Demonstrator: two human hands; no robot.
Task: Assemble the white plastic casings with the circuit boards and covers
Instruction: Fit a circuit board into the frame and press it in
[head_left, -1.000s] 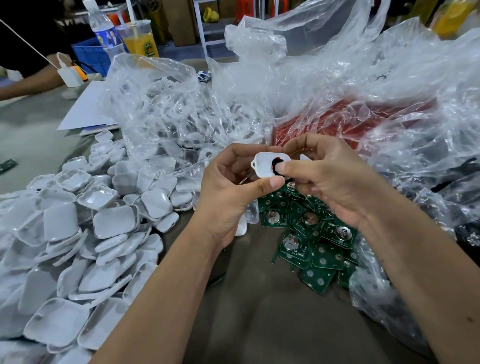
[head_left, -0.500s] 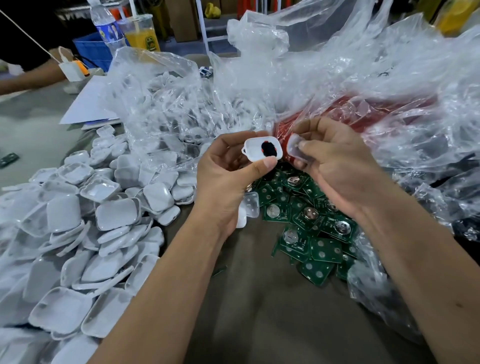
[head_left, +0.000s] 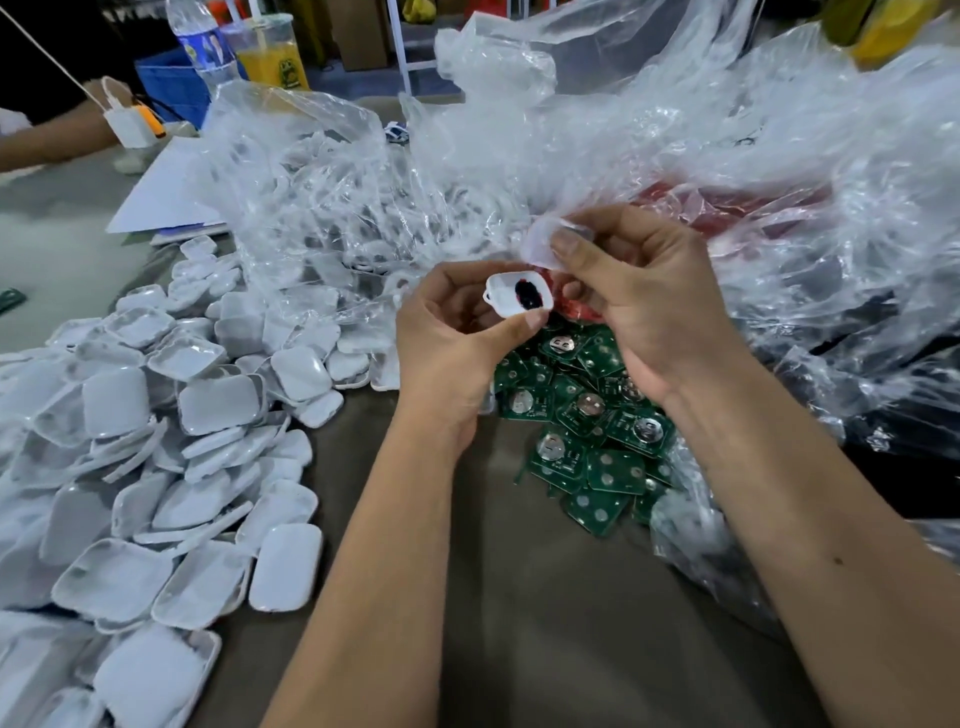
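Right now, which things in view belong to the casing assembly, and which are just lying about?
Job: white casing in left hand; translucent cover in right hand; circuit boards; casing pile.
Lying about: water bottle; juice cup; papers.

A grey-brown tabletop (head_left: 545, 623) carries a heap of white casings (head_left: 156, 467) at left, green circuit boards (head_left: 587, 447) at centre, crumpled clear plastic bags (head_left: 675, 156) across the upper right, and white paper (head_left: 166, 202) at upper left.

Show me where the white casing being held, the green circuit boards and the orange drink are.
white casing (head_left: 506, 291), head view, its white face beside the dark centre.
green circuit boards (head_left: 582, 415), head view, one board in the pile.
orange drink (head_left: 272, 65), head view, the cup's side.
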